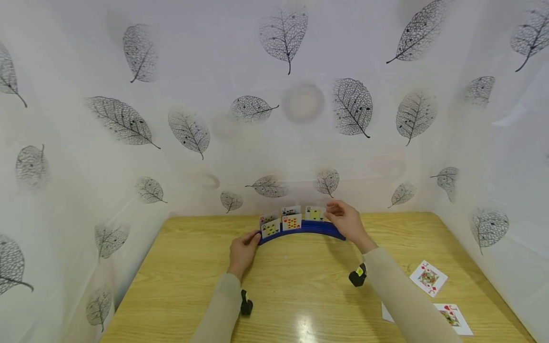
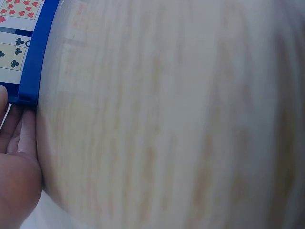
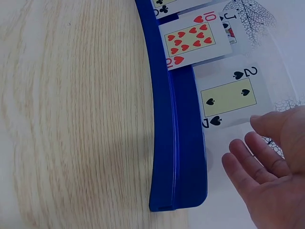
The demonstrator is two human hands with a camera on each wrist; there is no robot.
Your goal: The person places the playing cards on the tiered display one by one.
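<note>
With the left forearm stretched forward, the left hand (image 1: 242, 252) is pinched on the left end of a curved blue card holder (image 1: 320, 229), set near the far edge of a wooden tabletop (image 1: 291, 281). Open room is framed between the forearms. The right hand (image 1: 348, 224) is held, thumb and fingers parted, just beside the two of spades (image 3: 228, 98); a jack of diamonds (image 1: 429, 277) is seen farther right.
</note>
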